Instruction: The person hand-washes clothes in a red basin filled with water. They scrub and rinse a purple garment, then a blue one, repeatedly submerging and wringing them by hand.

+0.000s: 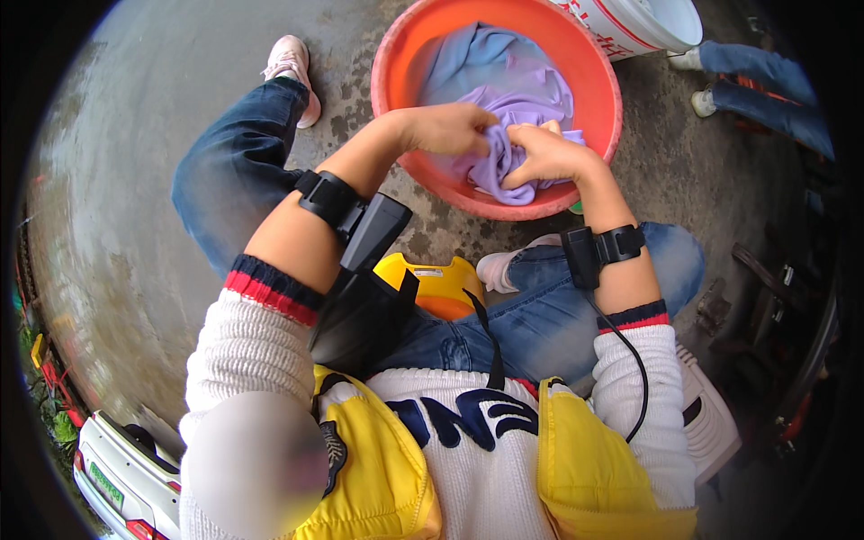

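Observation:
A purple cloth (523,94) lies bunched in a round orange-red plastic basin (590,101) on the ground before me. Its near end is gathered in folds by the basin's near wall. My right hand (550,150) grips these folds, thumb on the near side. From the left, my left hand (451,128) reaches over the rim with curled fingers on the same cloth; its fingertips are partly hidden. Behind the purple cloth, a blue cloth (466,57) lies in cloudy water towards the basin's far side.
A white bucket (634,27) with red writing stands beyond the basin at the right. Another person's legs in jeans (763,101) are beside it. Below me shows a yellow plastic stool (432,277). A white car (121,479) stands at the lower left. The concrete floor (169,74) has wet patches.

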A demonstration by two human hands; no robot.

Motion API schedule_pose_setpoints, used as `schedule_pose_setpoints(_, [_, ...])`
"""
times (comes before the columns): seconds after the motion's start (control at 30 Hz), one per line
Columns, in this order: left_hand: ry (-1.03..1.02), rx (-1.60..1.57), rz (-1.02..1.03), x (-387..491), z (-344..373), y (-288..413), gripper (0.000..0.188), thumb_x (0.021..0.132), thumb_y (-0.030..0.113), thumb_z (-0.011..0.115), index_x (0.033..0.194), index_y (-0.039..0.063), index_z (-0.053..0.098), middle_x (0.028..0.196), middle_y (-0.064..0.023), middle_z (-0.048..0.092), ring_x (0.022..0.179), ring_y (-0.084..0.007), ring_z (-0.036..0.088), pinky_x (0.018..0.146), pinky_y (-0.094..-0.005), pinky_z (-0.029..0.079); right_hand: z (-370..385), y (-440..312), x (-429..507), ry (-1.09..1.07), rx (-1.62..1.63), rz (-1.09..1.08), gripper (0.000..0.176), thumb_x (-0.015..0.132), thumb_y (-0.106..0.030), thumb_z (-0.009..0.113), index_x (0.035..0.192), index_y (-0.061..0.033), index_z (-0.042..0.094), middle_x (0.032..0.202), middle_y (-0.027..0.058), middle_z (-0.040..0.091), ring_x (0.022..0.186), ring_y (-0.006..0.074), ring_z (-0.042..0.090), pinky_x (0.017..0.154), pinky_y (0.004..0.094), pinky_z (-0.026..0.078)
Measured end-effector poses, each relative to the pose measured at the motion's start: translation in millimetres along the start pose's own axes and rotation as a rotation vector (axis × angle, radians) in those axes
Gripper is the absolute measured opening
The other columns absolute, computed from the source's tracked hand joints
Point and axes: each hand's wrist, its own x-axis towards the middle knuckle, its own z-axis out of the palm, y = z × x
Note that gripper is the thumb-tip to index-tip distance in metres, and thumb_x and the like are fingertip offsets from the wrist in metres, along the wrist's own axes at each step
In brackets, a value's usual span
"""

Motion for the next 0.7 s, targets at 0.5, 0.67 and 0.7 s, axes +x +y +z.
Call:
schedule_pose_setpoints(0.5, [0.327, -0.020, -0.154, 7, -21, 0, 0.050, 0.080, 0.035, 0.069, 0.112, -0.003, 0.062, 0.087, -0.0070, 0.066, 0.071, -0.0188, 0.064, 0.067, -0.0293, 0.051, -56, 33, -36, 0.732, 0.873, -0.111, 0.027, 0.088, -0.025, 0.067, 0.105, -0.0045, 0.061, 0.098, 0.0013, 0.062, 0.093, 0.0101, 0.058, 0.084, 0.0259, 0.045])
schedule_pose_setpoints(0.67, [0.495, -0.670, 0.150, 4, -24, 29, 0.029, 0.089, 0.021, 0.056, 0.106, -0.001, 0.062, 0.089, -0.0070, 0.066, 0.077, -0.0143, 0.063, 0.073, -0.0267, 0.051, -45, 20, -36, 0.474, 0.132, -0.001, 0.046, 0.067, -0.019, 0.082, 0.105, -0.0026, 0.063, 0.107, 0.0057, 0.054, 0.100, 0.0160, 0.054, 0.092, 0.0279, 0.040])
schedule_pose_setpoints(0.7, [0.455, -0.755, 0.312, 2, -26, 37, 0.027, 0.088, 0.019, 0.055, 0.105, -0.001, 0.062, 0.089, -0.0076, 0.066, 0.079, -0.0145, 0.063, 0.075, -0.0279, 0.051, -43, 22, -34, 0.471, 0.193, -0.083, 0.042, 0.068, -0.017, 0.081, 0.102, -0.0017, 0.064, 0.109, 0.0071, 0.053, 0.100, 0.0168, 0.055, 0.093, 0.0284, 0.040])
